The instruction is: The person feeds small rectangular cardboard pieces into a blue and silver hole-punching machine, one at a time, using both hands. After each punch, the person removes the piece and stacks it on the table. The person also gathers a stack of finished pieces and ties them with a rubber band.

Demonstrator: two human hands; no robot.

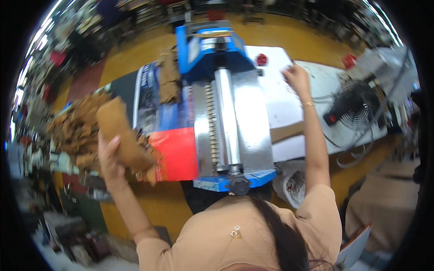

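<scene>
Beside blue roller machine (221,113), hands: left (110,158) apparently grips brown sheet (122,133).

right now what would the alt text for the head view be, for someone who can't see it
A person's left hand grips a brown leather-like piece beside a heap of brown scraps, while the right hand reaches onto a white table. Between them sits a blue machine with a steel roller; a small black fan stands at right.
</scene>
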